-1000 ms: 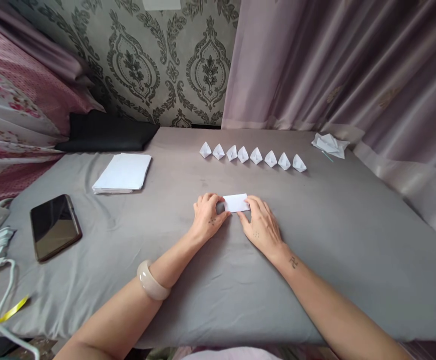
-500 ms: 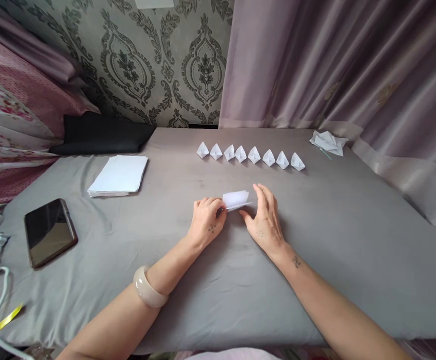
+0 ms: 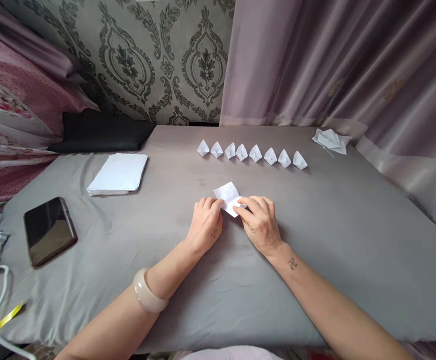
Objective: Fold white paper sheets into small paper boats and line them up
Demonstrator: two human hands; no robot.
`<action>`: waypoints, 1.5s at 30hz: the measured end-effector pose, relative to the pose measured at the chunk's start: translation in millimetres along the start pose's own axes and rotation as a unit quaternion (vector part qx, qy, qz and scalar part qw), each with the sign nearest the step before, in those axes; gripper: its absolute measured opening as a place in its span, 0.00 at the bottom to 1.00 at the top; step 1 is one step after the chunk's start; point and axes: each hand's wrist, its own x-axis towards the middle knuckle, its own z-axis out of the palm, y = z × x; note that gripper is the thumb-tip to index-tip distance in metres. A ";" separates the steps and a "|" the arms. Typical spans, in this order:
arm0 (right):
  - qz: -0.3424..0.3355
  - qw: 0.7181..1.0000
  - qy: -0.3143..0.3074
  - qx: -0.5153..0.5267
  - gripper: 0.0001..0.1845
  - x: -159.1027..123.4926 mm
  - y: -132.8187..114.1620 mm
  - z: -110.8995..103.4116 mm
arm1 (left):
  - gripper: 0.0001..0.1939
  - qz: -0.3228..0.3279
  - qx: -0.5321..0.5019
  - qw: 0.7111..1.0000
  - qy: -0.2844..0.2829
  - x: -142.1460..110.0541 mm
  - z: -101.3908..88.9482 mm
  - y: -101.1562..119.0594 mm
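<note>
A small folded piece of white paper [image 3: 228,192] is held between my two hands above the middle of the table, its creased face turned up. My left hand [image 3: 206,220] pinches its left corner between thumb and fingers. On the right side, my right hand [image 3: 261,220] has closed its thumb and forefinger on the paper's edge. Beyond the hands stands a row of several folded paper boats [image 3: 255,153], each with a raised point.
A stack of white paper [image 3: 119,172] lies at left, with a phone [image 3: 50,231] nearer me. A black cloth-like item [image 3: 105,132] lies behind. White cables [image 3: 3,292] and a yellow strip [image 3: 6,317] are at the left edge. Crumpled paper [image 3: 331,140] sits far right.
My right hand has moved in from beside the paper and closed on its right edge. The paper has turned and opened out into a diamond shape, while my left hand keeps its pinch.
</note>
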 end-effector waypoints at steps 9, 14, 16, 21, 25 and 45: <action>0.001 0.993 -0.105 0.050 0.19 -9.6 6.1 0.0 | 0.16 0.004 0.050 0.998 -0.036 -0.1 -8.8 -3.3; 0.003 0.991 -0.124 0.044 0.18 -9.7 5.9 -1.1 | 0.13 0.078 0.071 0.991 -0.088 -0.5 -17.4 3.1; 0.005 0.991 -0.124 0.041 0.18 -9.5 5.6 -1.5 | 0.14 0.065 0.064 0.992 -0.090 -1.8 -16.9 4.8; 0.018 0.992 -0.120 0.043 0.17 -9.1 4.2 -2.4 | 0.11 -0.001 -0.010 0.999 -0.036 -4.0 -10.6 4.3; 0.058 0.990 -0.114 0.056 0.14 -7.3 3.8 -1.5 | 0.07 -0.036 -0.046 0.998 -0.011 -2.2 -4.7 1.4; 0.184 0.976 -0.041 0.107 0.10 5.9 5.4 18.0 | 0.07 -0.097 -0.082 0.992 -0.012 6.9 0.4 2.9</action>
